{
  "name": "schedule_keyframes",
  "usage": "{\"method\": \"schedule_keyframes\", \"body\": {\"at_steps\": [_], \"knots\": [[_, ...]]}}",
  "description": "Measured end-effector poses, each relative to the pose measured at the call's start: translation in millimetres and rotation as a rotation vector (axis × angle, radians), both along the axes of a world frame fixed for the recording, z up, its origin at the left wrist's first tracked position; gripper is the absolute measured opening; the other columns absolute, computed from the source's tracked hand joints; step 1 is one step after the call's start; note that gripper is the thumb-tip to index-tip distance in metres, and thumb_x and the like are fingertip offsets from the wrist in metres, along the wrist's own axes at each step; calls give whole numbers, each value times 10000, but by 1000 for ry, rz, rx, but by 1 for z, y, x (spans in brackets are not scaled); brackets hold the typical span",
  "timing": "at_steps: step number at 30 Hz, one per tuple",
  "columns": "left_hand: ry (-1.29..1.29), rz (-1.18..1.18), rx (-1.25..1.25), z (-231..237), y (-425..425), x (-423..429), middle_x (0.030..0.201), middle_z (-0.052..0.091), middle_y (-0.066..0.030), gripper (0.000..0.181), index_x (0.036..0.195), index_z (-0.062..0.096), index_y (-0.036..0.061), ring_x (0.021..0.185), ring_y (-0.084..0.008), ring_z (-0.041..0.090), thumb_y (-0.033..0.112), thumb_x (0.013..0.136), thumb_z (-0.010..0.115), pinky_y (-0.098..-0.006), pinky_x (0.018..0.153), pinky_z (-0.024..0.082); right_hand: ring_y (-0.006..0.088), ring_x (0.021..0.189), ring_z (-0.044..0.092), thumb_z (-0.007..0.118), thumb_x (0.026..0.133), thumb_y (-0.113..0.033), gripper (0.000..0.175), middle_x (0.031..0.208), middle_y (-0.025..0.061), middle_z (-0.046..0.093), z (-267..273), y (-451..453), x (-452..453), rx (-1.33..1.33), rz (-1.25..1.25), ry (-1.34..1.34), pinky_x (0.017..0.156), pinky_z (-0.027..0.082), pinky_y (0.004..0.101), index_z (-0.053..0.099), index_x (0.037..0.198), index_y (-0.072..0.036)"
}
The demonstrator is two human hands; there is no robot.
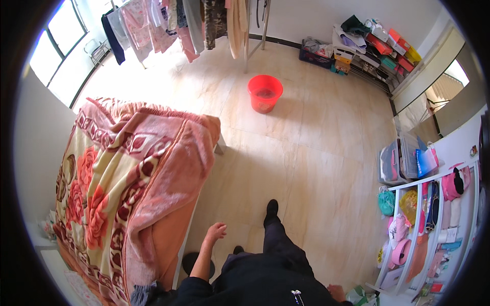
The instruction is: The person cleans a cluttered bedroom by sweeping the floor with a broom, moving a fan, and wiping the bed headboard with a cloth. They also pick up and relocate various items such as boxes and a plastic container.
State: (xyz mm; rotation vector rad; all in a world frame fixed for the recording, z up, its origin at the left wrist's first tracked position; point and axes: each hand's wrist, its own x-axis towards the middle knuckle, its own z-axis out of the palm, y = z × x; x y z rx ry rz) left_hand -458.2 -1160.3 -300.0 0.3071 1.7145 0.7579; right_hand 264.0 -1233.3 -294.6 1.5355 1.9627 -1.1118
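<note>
My left hand (217, 231) hangs in the air beside the bed, its fingers loosely curled together with nothing seen in them. Nearest to it is the orange side of the bed (180, 233), over which a pink-edged floral plush blanket (111, 191) lies rumpled. Of my right hand (337, 292), only a part shows low at my right side; its fingers are hidden. A red plastic bucket (265, 94) stands upright on the tiled floor ahead of me. Something dark and hard to make out is inside it.
Clothes hang from a metal drying rack (247, 46) beyond the bed. Shoe boxes pile on a low rack (369, 69) at the back right, beside a dark laundry basket (316, 57). White open shelves (398, 214) and a clear storage box (390, 160) line the right side.
</note>
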Motion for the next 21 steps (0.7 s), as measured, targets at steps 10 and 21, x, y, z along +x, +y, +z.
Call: {"method": "schedule_keyframes", "body": {"at_steps": [10, 21], "knots": [[-174, 320, -334, -7, 60, 10, 1047, 548, -132, 381, 1151, 498, 27, 749, -303, 647, 268, 861, 556, -378, 606, 533, 141, 538, 578, 505, 816, -101, 321, 639, 74, 612, 64, 509, -210, 283, -477, 179, 476, 474, 306, 598, 1123, -88], [-356, 500, -278, -80, 195, -58, 919, 597, -127, 390, 1107, 522, 15, 664, -279, 645, 281, 831, 597, -360, 525, 521, 146, 604, 602, 544, 835, -226, 349, 745, 86, 629, 93, 750, -539, 146, 138, 370, 595, 484, 277, 575, 1151, -83]]}}
